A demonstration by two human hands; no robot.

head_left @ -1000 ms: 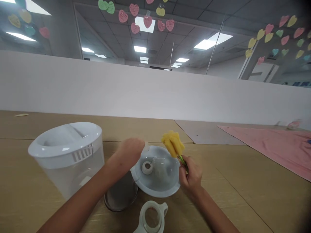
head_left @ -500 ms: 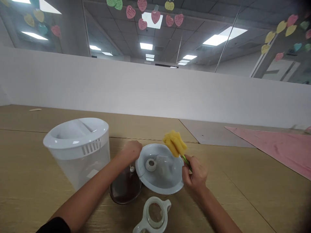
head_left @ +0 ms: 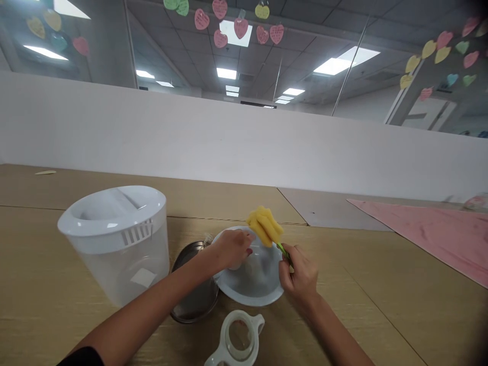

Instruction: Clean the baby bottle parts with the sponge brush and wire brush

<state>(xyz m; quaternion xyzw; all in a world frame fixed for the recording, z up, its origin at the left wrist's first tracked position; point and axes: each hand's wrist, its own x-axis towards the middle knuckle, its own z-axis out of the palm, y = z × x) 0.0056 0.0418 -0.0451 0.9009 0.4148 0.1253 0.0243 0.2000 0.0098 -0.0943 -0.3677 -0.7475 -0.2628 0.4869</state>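
My right hand [head_left: 301, 272] is closed around the green handle of a brush [head_left: 265, 226] with a yellow sponge head, held up over the right rim of a white bowl [head_left: 253, 299]. Over the left half of that bowl reaches my left hand [head_left: 236, 247], its thumb and fingertips apart and pointing inward. A clear, see-through piece [head_left: 261, 264] lies in the bowl, partly hidden by the hand. Left of the bowl is a dark metal tray [head_left: 198, 300], with a small clear and white item [head_left: 207, 240] at its far edge. My left forearm crosses above the tray.
A tall translucent bin [head_left: 148, 254] with a white lid stands at the left. Near me lies a white ring-shaped part with handles [head_left: 253, 340]. A pink cloth [head_left: 430, 229] covers the right side, and a white wall [head_left: 229, 142] rises behind the table [head_left: 362, 295].
My left hand has moved right, from above the tray's far edge to over the bowl, covering the white ring-topped piece there. My right hand still holds the sponge brush.
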